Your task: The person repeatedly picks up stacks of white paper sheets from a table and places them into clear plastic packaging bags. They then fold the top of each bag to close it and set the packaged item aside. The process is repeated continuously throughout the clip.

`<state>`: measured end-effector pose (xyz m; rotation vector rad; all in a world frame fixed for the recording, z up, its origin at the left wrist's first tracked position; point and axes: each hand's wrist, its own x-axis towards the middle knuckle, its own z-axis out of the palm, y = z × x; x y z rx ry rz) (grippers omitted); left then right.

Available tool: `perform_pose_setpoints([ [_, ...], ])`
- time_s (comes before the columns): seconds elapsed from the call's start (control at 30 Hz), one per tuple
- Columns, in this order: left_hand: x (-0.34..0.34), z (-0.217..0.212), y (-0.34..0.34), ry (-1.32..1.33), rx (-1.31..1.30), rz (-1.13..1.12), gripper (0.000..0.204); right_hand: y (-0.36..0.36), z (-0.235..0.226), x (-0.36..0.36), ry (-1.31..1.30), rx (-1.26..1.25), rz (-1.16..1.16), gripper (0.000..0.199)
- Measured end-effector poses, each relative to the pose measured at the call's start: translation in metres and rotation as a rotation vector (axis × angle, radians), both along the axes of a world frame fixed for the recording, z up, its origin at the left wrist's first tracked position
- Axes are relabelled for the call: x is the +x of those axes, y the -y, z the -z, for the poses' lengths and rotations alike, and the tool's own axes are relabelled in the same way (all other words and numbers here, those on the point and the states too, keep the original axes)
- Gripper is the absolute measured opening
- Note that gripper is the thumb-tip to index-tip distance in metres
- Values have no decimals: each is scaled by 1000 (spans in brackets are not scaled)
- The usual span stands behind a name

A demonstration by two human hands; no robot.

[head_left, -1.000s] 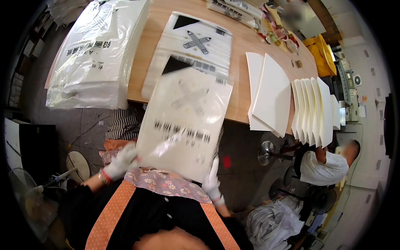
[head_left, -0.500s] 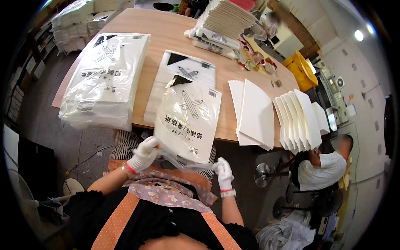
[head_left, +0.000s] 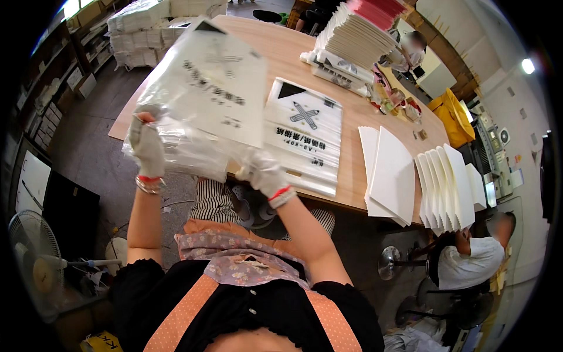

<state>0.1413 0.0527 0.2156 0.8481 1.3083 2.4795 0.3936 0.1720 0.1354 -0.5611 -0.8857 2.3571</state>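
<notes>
Clear printed plastic bag (head_left: 211,88) held up, flat white pack (head_left: 305,138) on table

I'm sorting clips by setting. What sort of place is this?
Probably a paper-goods packing workshop: gloved hands lift a clear plastic bag above a wooden worktable, with fanned white paper sheets and stacked packs on it.

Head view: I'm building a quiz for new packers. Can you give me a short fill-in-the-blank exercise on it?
1. Both hands, the left hand and the right hand, wear white ____.
2. Together they hold up a clear plastic ____ with white paper inside.
3. The fanned white sheets lie on a ____ table.
4. A standing ____ sits on the floor at the person's left.

Missing words: gloves; bag; wooden; fan
</notes>
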Motion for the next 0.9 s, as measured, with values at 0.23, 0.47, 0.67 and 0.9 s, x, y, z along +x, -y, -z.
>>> perform_pose_setpoints([
  [0.23,-71,119,29,319,-254,-264,23,37,32,-40,328,232,197,34],
  [0.47,126,175,9,-712,-657,677,15,65,91,106,699,-12,114,39],
  [0.67,223,149,-139,-1098,-535,449,12,69,100,174,785,-2,226,40],
  [0.9,215,165,-192,-1282,-768,682,21,36,93,190,655,48,260,34],
])
